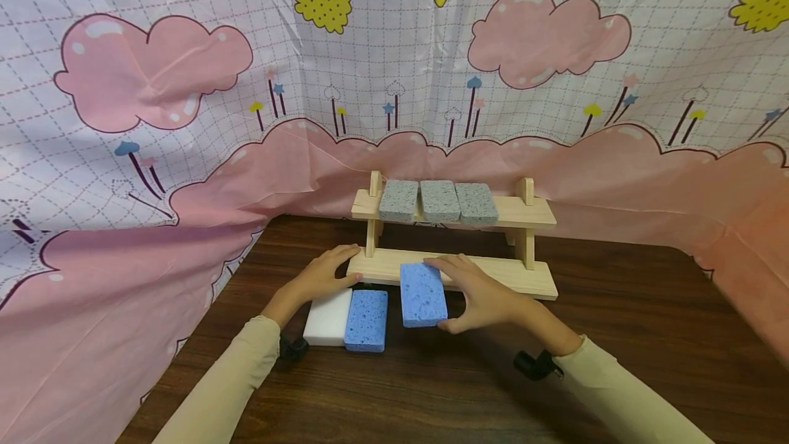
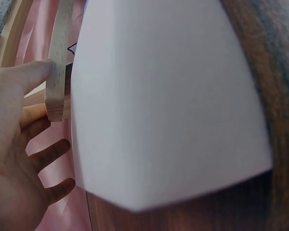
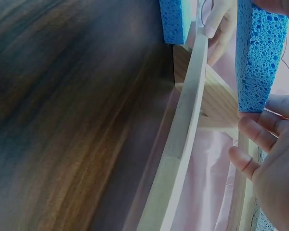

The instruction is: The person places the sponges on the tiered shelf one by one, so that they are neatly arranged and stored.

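Observation:
My right hand [image 1: 483, 297] holds a blue sponge [image 1: 422, 294] between thumb and fingers, raised in front of the lower board of a two-tier wooden shelf [image 1: 502, 273]. In the right wrist view that sponge [image 3: 260, 57] stands on edge in the grip. At the shelf's left end, my left hand [image 1: 323, 274] grips the end of the lower board [image 2: 57, 77], thumb on one side and index finger on the other. Just below this hand a white sponge [image 1: 328, 321] lies on the table, side by side with a second blue sponge [image 1: 366, 321].
Three grey speckled sponges [image 1: 438, 200] lie in a row on the upper board of the shelf. The dark wooden table [image 1: 468, 389] reaches back to a pink and white patterned curtain [image 1: 382, 156]. Small black wrist cameras [image 1: 535, 365] sit under both forearms.

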The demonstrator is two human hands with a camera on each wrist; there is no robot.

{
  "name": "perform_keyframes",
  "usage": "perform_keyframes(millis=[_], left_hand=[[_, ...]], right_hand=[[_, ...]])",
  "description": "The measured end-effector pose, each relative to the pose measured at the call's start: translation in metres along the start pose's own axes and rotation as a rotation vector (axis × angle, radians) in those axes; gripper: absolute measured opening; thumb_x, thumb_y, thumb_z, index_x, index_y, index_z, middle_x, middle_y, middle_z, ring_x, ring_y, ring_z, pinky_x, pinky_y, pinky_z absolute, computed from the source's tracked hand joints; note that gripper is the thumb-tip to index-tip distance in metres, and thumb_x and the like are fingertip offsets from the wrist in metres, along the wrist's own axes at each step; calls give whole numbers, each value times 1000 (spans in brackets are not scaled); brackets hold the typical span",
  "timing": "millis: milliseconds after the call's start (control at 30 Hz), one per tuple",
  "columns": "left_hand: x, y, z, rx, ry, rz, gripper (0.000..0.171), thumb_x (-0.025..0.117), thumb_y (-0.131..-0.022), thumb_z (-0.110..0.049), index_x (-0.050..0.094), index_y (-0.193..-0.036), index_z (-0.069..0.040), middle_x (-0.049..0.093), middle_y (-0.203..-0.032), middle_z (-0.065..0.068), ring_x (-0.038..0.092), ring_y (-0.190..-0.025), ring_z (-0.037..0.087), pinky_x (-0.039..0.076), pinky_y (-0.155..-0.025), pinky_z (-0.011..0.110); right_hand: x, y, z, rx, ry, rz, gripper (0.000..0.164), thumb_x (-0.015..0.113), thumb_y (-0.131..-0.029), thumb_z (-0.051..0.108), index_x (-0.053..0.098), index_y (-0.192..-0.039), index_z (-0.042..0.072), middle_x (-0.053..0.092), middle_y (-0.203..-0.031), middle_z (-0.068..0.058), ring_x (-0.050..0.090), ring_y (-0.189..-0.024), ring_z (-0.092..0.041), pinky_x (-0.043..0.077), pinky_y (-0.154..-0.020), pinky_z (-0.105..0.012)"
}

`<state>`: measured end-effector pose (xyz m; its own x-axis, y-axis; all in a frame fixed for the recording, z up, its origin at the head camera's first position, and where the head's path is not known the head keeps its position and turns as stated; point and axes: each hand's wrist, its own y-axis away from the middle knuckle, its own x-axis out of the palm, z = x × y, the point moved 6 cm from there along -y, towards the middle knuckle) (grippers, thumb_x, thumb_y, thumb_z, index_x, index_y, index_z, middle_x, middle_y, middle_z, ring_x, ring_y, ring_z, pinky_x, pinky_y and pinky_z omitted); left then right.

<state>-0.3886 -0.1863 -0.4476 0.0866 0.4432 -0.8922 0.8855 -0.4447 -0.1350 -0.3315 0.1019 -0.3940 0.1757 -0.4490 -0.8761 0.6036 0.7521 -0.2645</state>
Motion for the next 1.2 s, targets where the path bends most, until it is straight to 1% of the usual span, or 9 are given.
perform_keyframes(millis=[67, 167, 400, 500, 700, 867, 1033, 1200], left_hand=[[0, 0, 0, 1, 2, 1, 68, 62, -101, -40, 40, -157, -10, 40, -162, 14, 38, -147, 44, 31, -114, 70], [0, 0, -1, 4, 4, -1, 68, 62, -101, -40, 40, -157, -10, 40, -162, 14, 39, -147, 43, 32, -115, 69], [0, 1, 0, 7, 9, -3, 68, 62, -100, -40, 40, -157, -11, 40, -161, 14, 39, -146, 44, 33, -114, 68], [1, 1, 0, 9, 10, -2, 68, 62, -101, -40, 39, -157, -11, 40, -162, 14, 39, -146, 44, 32, -114, 68], [-1, 1, -1, 8, 17, -4, 68, 62, -101, -41, 40, -157, -11, 39, -162, 13, 38, -147, 43, 33, -114, 68], [-1, 1, -1, 10, 17, -6, 68, 62, -100, -41, 40, -157, -11, 39, -162, 13, 38, -147, 43, 33, -115, 68], [0, 1, -1, 12, 18, -8, 68, 62, -101, -41, 40, -157, -11, 39, -162, 14, 38, -147, 44, 33, -115, 68], [0, 1, 0, 12, 25, -8, 68, 63, -100, -40, 40, -157, -10, 39, -162, 14, 38, -147, 44, 32, -115, 68]], right_hand=[[-1, -2, -1, 0, 10, -3, 109, 91, -67, 39, 36, -157, 11, 49, -150, -2, 45, -125, -18, 44, -102, -47], [-4, -5, 0, -3, 4, -8, 109, 91, -67, 39, 37, -157, 10, 50, -147, -2, 45, -123, -18, 44, -101, -46], [-8, -11, 3, -21, 12, -20, 108, 90, -68, 40, 36, -157, 11, 48, -150, -6, 44, -128, -23, 43, -103, -52], [-10, -14, 3, -12, 24, -21, 109, 89, -69, 44, 35, -158, 13, 48, -151, -5, 44, -129, -23, 43, -104, -53], [-13, -20, 2, -12, 27, -36, 109, 88, -70, 46, 35, -158, 11, 49, -149, -7, 45, -129, -25, 43, -104, -55], [-12, -25, 0, -7, 26, -37, 108, 88, -71, 46, 35, -157, 9, 49, -149, -10, 45, -131, -28, 42, -106, -57], [-10, -29, -6, 15, 27, -31, 108, 87, -71, 48, 35, -158, 10, 48, -151, -9, 43, -134, -28, 41, -108, -57], [-9, -35, -7, 5, 36, -42, 107, 86, -73, 49, 35, -158, 8, 49, -150, -10, 45, -132, -30, 42, -106, -58]])
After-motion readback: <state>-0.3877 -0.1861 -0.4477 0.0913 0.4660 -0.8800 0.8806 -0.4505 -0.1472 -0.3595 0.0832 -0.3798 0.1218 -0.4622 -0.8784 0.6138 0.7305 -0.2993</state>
